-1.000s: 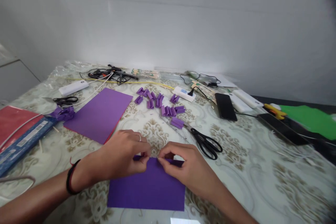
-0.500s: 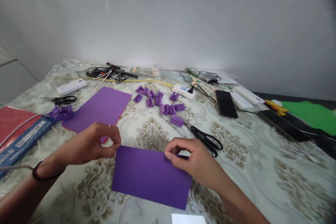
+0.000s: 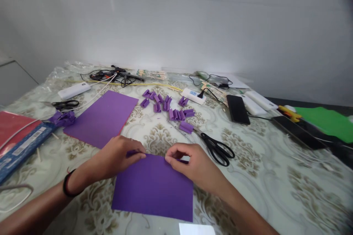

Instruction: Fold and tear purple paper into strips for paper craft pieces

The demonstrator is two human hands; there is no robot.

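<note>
A dark purple sheet of paper (image 3: 154, 191) lies in front of me, its far edge pinched by both hands. My left hand (image 3: 121, 156) grips that edge left of its middle, thumb and fingertips together. My right hand (image 3: 190, 163) pinches the same edge a short way to the right. Past the right hand rest black-handled scissors (image 3: 217, 148), their blades partly under a folded purple paper piece (image 3: 186, 127). Several more small folded purple pieces (image 3: 166, 102) are gathered beyond the sheet. A larger purple sheet (image 3: 102, 117) lies beyond my left hand, with red showing along its edge.
At left are a second pair of scissors (image 3: 66, 104), crumpled purple paper (image 3: 63, 118) and a blue-and-red packet (image 3: 27, 143). A white power strip (image 3: 193, 96), a black phone (image 3: 237, 109) and cables stand farther back. Green sheets (image 3: 325, 121) lie at far right.
My left hand has moved right along the far edge, from the sheet's left corner toward my right hand. The right hand has shifted slightly left, and the sheet has turned a little.
</note>
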